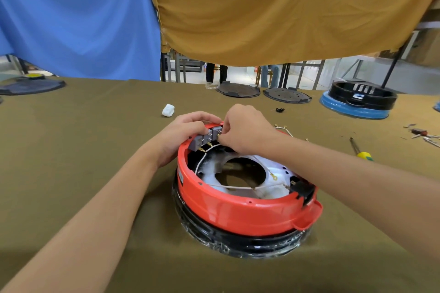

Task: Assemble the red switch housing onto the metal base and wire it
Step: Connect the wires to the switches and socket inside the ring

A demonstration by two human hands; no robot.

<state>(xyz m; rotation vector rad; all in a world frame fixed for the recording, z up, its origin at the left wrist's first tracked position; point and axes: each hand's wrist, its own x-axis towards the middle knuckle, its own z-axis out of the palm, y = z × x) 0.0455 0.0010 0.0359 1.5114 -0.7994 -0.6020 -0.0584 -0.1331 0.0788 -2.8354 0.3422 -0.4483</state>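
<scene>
Red switch housing (238, 211): round plastic ring, open side up, seated on metal base (252, 162) with central hole. Grey switch blocks (204, 138) at far rim. White wires (238, 188) cross interior; black connector (302, 188) right.

Olive-clothed table (71, 150) bears red housing (238, 211), screwdriver (360, 151).

Under both hands' grip sits a red housing (238, 207) with grey switch blocks (204, 138) and white wires (202, 162); below it a black ring (250, 242). Olive-brown tablecloth (95, 126) around; beyond the grip, blue drape (78, 16) and mustard drape (273, 7); rightward, a yellow-handled screwdriver (363, 155).
</scene>
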